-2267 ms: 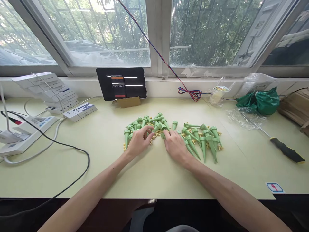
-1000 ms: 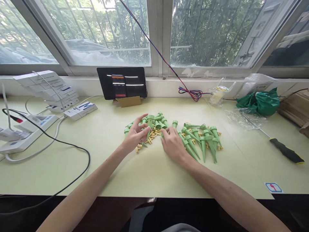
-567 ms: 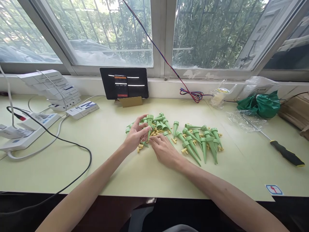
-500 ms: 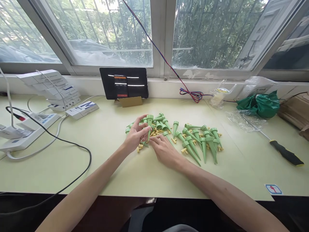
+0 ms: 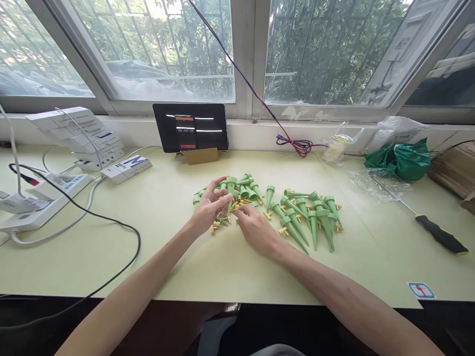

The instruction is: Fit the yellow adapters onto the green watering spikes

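My left hand (image 5: 208,208) pinches a green plastic watering spike (image 5: 231,186), cap up and tip down, over a heap of small yellow valve pieces (image 5: 245,201). Low at the heap's near edge, the fingers of my right hand (image 5: 259,230) are drawn together just right of that spike's tip. Whatever lies between them is too small and covered to name. More green spikes (image 5: 245,181) lie behind the yellow pieces, partly hidden by my left hand. To the right is a group of spikes (image 5: 295,225) with yellow valves fitted on several of them. A single spike (image 5: 270,197) lies between the two groups.
A tablet (image 5: 208,126) showing a timer leans at the window on a cardboard stand (image 5: 202,155). White boxes (image 5: 126,169), a power strip (image 5: 48,202) and a black cable (image 5: 111,225) are at left. A screwdriver (image 5: 440,233) and green bag (image 5: 403,160) lie at right.
My left hand has lifted a spike upright out of the pile. My right hand has let go of another spike, moved left to the yellow pieces, and just now drawn its fingers in slightly.
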Motion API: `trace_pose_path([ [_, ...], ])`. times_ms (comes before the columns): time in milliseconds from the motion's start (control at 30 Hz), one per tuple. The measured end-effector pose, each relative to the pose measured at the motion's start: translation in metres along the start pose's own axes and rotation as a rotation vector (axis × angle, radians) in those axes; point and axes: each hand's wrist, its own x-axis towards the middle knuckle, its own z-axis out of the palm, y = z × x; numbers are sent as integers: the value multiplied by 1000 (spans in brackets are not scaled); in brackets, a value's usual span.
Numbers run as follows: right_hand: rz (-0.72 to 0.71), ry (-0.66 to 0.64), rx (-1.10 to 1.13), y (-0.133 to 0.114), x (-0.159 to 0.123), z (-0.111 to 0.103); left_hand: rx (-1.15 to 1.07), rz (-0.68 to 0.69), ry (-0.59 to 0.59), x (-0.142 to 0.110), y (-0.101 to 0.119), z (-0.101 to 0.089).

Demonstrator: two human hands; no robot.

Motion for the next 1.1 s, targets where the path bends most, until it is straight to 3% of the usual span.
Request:
trace_pose_path([
  [300,9,-77,5,4,-2,2,27,-11,3,-1,0,1],
  [567,16,-19,28,9,-2,4,40,-8,-11,-2,2,3],
  [1100,27,-56,-29,10,-4,2,75,-11,-26,-1,0,2],
])
